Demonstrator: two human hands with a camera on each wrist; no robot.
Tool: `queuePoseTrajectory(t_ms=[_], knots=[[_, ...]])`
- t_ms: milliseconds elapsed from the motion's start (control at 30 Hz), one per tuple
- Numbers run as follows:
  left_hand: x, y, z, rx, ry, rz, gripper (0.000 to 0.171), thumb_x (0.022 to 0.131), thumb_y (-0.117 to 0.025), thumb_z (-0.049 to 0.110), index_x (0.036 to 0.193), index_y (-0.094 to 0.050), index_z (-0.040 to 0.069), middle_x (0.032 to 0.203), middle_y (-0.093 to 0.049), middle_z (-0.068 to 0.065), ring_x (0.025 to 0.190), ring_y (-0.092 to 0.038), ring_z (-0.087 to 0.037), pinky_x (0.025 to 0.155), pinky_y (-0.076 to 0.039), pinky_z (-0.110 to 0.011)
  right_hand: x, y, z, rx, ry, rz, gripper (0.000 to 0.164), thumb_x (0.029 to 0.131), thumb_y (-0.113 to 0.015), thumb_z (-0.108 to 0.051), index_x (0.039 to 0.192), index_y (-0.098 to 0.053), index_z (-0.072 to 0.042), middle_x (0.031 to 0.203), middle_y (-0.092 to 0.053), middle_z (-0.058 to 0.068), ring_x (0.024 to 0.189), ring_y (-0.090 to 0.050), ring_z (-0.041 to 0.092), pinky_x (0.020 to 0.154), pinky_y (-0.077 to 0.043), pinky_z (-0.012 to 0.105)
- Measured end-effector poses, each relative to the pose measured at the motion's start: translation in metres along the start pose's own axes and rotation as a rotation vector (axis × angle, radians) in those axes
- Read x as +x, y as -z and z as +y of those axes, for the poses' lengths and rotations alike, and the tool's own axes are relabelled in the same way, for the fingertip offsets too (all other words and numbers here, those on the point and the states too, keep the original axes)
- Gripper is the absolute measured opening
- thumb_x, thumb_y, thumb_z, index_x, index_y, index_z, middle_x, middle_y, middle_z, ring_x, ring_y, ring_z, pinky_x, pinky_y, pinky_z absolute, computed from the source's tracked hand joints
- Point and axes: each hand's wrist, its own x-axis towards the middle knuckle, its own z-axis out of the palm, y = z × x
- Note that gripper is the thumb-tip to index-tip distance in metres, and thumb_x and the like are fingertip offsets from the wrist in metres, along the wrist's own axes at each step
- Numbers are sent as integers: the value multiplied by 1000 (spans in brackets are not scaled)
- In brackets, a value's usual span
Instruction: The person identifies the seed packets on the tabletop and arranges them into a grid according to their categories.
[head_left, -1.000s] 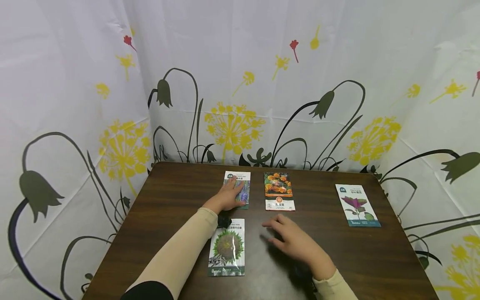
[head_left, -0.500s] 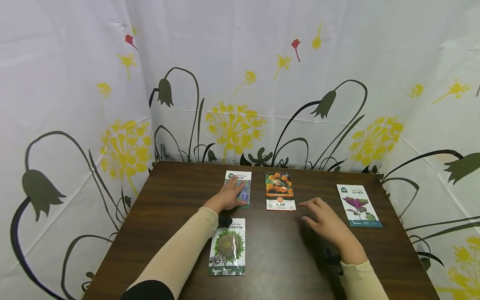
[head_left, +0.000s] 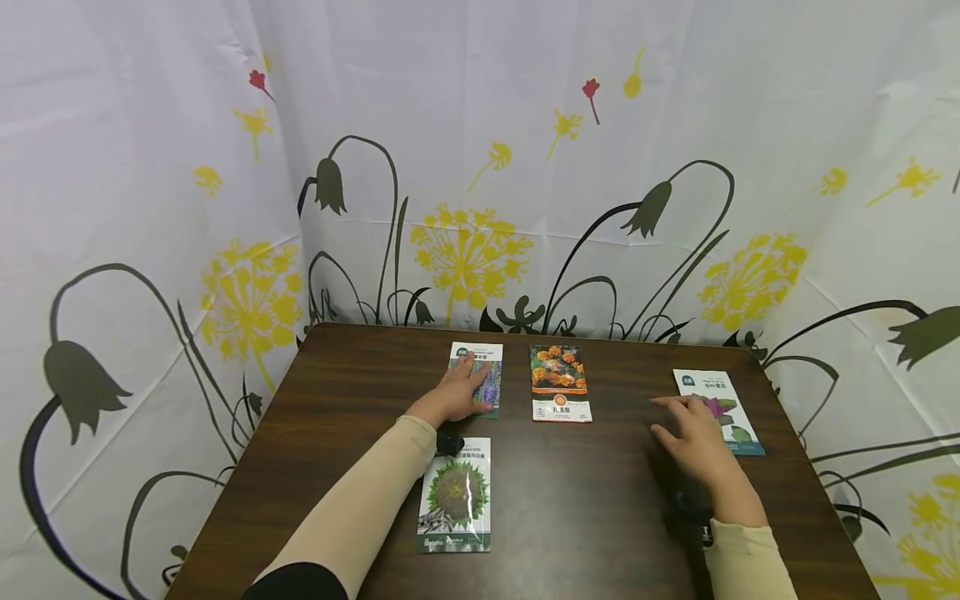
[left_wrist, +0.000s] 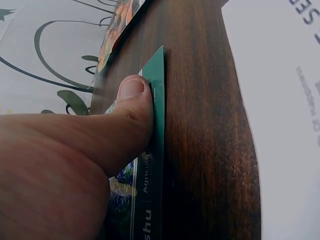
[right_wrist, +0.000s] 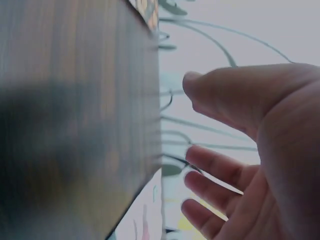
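Note:
My left hand point(head_left: 448, 397) rests on a lavender seed packet point(head_left: 492, 382), fingers spread over its front and part of the print hidden beneath. In the left wrist view the thumb point(left_wrist: 132, 112) lies against the packet's green bottom band point(left_wrist: 158, 95). My right hand point(head_left: 697, 440) is empty, its fingers loosely bent, and overlaps the left edge of a seed packet with a purple-leaved plant point(head_left: 738, 412). From the right wrist, the hand point(right_wrist: 280, 145) shows thumb and fingers apart, with bare air between them.
An orange marigold seed packet point(head_left: 559, 382) lies at the back middle of the brown wooden table point(head_left: 585, 517). A sunflower seed packet point(head_left: 456, 498) lies nearer, beside the left forearm. A flower-printed white curtain point(head_left: 465, 108) hangs behind the table and along its sides.
My right hand has moved right, from below the marigold packet to the purple-leaved plant packet. The left hand has stayed on the lavender packet, and the packets have kept their places.

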Motion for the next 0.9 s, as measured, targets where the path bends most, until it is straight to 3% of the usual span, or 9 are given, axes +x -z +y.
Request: queuePoseTrajectory(t_ms=[200,333,467,767,900], knots=[[0,-1,-1,22,12,6,92,106,-70,48,176,-20,15,183,3,-24,172,3,-42,139,-8,-61,-3,6,22,-6,-116,30,48,96,-80,-6,141,-65,1,138,-52,41,128,-51,60,99,-44,75],[-1,-1,0,16,5,3,92,106,-70,47,176,-19,13,183,3,-25,172,2,-43,139,-8,-61,-5,6,34,22,-173,54,56,93,-78,3,145,-58,4,146,-43,48,138,-41,66,110,-37,80],[-2,-2,1,19,-2,1,92,107,-69,47,176,-20,13,183,2,-26,171,2,-43,139,-8,-61,-2,9,43,39,-230,18,65,92,-74,8,152,-51,2,156,-32,51,149,-28,68,118,-29,82],[0,-3,0,20,1,6,93,106,-70,47,176,-21,12,183,1,-26,171,0,-44,139,-9,-61,4,20,60,-9,-283,-52,74,89,-69,10,159,-48,-5,161,-21,54,144,-28,78,116,-31,85],[-1,-1,0,18,1,2,93,106,-70,47,176,-19,13,183,3,-25,172,2,-43,139,-8,-60,5,15,74,-58,-310,-134,66,94,-57,8,158,-49,-2,156,-28,53,143,-31,77,117,-32,84]])
